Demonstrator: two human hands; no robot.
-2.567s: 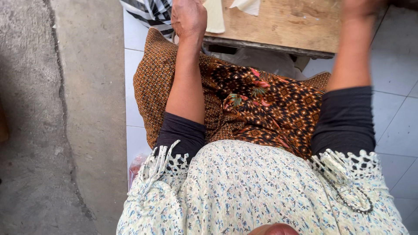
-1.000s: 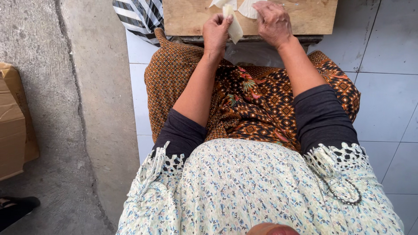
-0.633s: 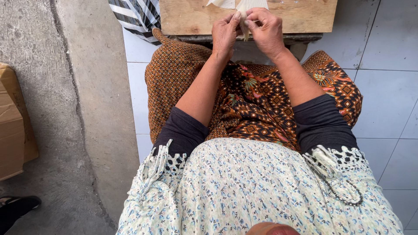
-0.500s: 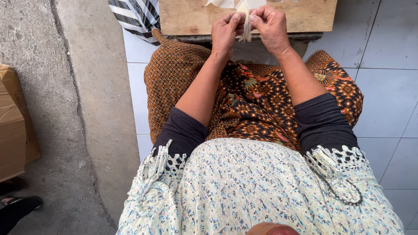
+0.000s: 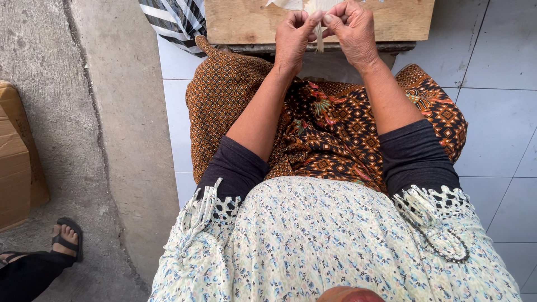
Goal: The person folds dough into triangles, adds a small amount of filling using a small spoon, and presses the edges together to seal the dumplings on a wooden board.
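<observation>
Head view: at 12 o'clock, left hand [image 5: 295, 34] & right hand [image 5: 353, 29] are meeting over the wooden counter [image 5: 246, 21], both pinching a thin pale strip [image 5: 319, 38] that is hanging betw. their fingertips. Patterned brown skirt [image 5: 335, 128] is lying below. Cardboard box [image 5: 19, 156] at 9 o'clock; another person's sandalled foot [image 5: 67, 239] at 8.

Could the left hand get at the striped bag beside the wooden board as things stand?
Probably yes. The left hand pinches a pale strip with the right hand, and the striped bag lies just left of the wooden board, nothing between.
</observation>
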